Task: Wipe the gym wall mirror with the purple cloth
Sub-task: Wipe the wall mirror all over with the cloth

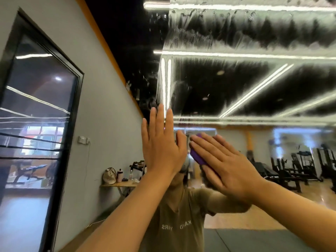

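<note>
Purple cloth [197,157] sits under right hand [225,164], flat fingers pressing it to mirror [254,84] w/ long axis running up-left. Smeared, streaky glass lies above both hands, toward mirror's top edge. Left hand [162,144] just beside, palm flat on glass, fingers straight up, holding nothing. Both arms raised, right nearer cloth.

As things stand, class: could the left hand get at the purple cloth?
Probably yes. The left hand lies flat on the mirror right beside the purple cloth; only the right hand, pressing the cloth, covers most of it.
</note>
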Action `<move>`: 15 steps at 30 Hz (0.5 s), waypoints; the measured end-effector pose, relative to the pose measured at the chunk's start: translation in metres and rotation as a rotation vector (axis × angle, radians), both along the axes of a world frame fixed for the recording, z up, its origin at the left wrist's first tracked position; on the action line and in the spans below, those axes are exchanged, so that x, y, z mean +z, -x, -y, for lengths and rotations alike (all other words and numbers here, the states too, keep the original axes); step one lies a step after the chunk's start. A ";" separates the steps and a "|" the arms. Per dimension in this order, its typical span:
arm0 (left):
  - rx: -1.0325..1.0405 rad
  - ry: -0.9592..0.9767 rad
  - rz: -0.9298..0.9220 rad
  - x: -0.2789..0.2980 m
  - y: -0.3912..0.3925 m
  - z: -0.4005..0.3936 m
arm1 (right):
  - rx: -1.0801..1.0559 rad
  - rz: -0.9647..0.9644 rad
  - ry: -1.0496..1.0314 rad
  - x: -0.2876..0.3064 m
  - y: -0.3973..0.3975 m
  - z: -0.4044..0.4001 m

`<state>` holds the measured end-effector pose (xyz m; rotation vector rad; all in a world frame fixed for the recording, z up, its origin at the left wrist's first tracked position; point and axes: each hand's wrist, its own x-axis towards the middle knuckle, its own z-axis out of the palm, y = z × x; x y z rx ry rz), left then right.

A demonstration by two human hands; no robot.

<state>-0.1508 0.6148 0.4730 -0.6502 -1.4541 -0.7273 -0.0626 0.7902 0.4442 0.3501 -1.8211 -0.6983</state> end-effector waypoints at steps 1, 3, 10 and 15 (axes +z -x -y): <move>0.006 0.000 0.015 0.000 -0.001 -0.001 | 0.033 -0.026 0.038 0.015 0.000 0.001; 0.005 0.017 0.057 -0.001 -0.003 -0.004 | 0.078 -0.089 0.157 0.056 0.000 0.005; -0.040 -0.007 0.142 -0.003 -0.015 -0.009 | 0.052 -0.152 0.404 0.142 -0.001 0.014; 0.002 0.057 0.112 -0.006 -0.020 -0.019 | 0.110 -0.024 0.061 0.027 -0.005 -0.010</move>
